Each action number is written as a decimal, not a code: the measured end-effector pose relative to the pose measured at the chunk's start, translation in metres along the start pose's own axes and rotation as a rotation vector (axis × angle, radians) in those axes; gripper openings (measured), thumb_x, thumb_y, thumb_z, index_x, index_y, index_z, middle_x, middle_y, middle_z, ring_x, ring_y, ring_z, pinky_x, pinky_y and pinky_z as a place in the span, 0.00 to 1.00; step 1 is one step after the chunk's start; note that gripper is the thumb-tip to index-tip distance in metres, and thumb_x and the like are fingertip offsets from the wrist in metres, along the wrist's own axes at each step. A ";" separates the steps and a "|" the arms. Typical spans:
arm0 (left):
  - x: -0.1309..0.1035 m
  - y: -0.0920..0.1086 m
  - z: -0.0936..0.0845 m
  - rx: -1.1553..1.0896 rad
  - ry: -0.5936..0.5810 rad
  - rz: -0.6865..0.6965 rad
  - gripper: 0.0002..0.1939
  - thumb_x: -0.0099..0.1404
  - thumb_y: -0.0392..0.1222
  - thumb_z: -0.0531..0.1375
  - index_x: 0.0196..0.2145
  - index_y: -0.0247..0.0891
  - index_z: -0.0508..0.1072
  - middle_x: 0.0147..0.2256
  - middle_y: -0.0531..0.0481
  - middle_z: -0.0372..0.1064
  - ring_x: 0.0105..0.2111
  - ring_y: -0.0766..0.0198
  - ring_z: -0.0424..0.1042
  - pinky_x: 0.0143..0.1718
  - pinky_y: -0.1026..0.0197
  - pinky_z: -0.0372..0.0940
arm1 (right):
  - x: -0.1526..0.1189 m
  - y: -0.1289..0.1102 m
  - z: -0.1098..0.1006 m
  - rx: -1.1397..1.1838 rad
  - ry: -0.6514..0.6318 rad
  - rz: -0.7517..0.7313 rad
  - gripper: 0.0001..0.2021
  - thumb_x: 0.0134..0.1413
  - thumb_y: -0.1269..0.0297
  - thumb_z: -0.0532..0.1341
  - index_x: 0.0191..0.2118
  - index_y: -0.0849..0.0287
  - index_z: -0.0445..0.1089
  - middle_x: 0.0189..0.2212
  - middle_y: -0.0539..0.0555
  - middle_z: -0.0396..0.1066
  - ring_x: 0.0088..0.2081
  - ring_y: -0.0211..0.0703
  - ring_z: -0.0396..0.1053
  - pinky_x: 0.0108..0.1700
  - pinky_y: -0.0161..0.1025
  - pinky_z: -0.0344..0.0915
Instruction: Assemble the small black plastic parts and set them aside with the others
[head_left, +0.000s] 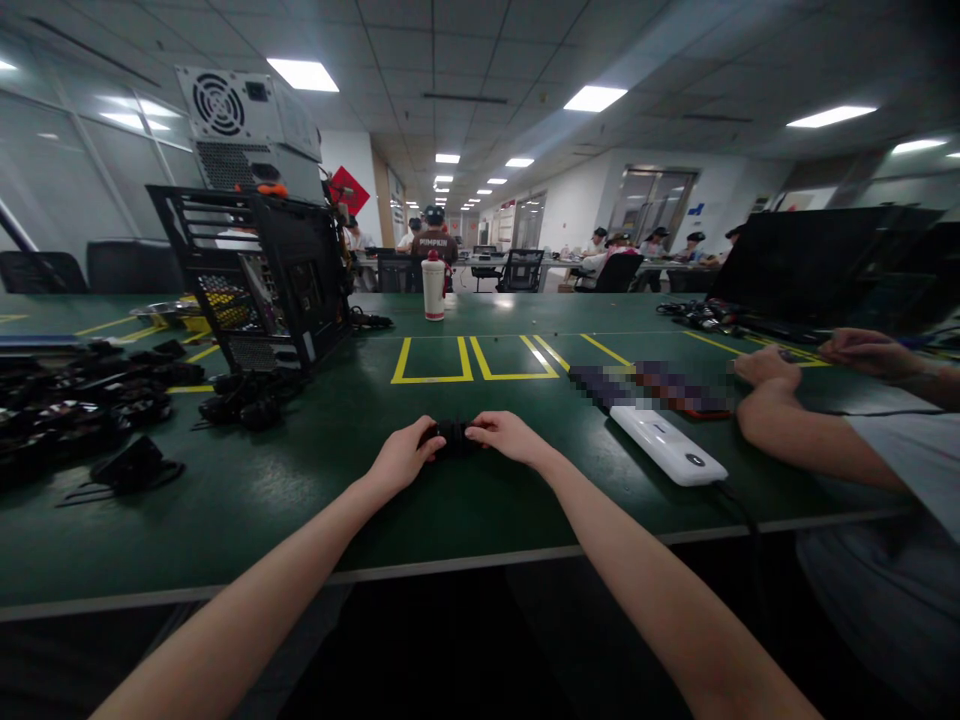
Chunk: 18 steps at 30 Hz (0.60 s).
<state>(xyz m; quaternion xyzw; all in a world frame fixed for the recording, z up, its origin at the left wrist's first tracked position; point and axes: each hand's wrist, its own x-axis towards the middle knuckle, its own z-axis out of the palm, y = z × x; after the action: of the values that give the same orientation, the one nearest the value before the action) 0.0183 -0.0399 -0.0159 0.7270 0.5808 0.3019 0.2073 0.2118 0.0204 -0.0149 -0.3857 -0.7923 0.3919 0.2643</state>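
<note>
A small black cable bundle (453, 436) is held low over the green table, in front of me. My left hand (405, 452) grips its left end between thumb and fingers. At the opposite end, my right hand (507, 436) pinches it the same way. The fingers and the bundle's dark colour hide its finer details. To the left lies a separate black coil (129, 464) with a loose lead. Behind that, a larger heap of black cables (71, 405) spreads toward the table's left side.
An open black computer case (289, 290) carries power supply units (240, 115). Yellow tape (433, 380) marks the green table (495, 520). A white power strip (664, 445) lies right of my hands, near a co-worker's hand (772, 370). A white cup (433, 288) stands farther back.
</note>
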 end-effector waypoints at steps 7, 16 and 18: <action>0.000 0.002 0.000 0.002 -0.005 -0.019 0.10 0.58 0.45 0.49 0.36 0.39 0.62 0.28 0.52 0.67 0.25 0.65 0.69 0.27 0.65 0.60 | 0.001 -0.001 0.005 0.007 0.035 0.012 0.19 0.46 0.51 0.53 0.33 0.64 0.66 0.29 0.53 0.66 0.25 0.34 0.65 0.29 0.33 0.61; 0.000 0.000 0.000 -0.032 -0.013 -0.023 0.10 0.58 0.46 0.49 0.36 0.39 0.62 0.30 0.52 0.66 0.26 0.66 0.69 0.26 0.65 0.61 | -0.003 -0.005 -0.002 0.110 -0.067 0.007 0.17 0.39 0.65 0.62 0.39 0.62 0.64 0.33 0.52 0.68 0.32 0.35 0.66 0.35 0.33 0.63; 0.001 -0.002 0.001 -0.044 -0.015 -0.025 0.10 0.58 0.46 0.49 0.36 0.39 0.62 0.30 0.52 0.66 0.26 0.66 0.69 0.26 0.65 0.61 | -0.002 -0.004 -0.002 0.092 -0.054 0.016 0.13 0.41 0.60 0.60 0.34 0.63 0.67 0.28 0.51 0.68 0.27 0.34 0.65 0.31 0.33 0.62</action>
<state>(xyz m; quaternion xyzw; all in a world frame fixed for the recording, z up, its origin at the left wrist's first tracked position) 0.0178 -0.0382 -0.0173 0.7171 0.5817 0.3064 0.2314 0.2129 0.0184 -0.0105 -0.3688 -0.7773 0.4401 0.2574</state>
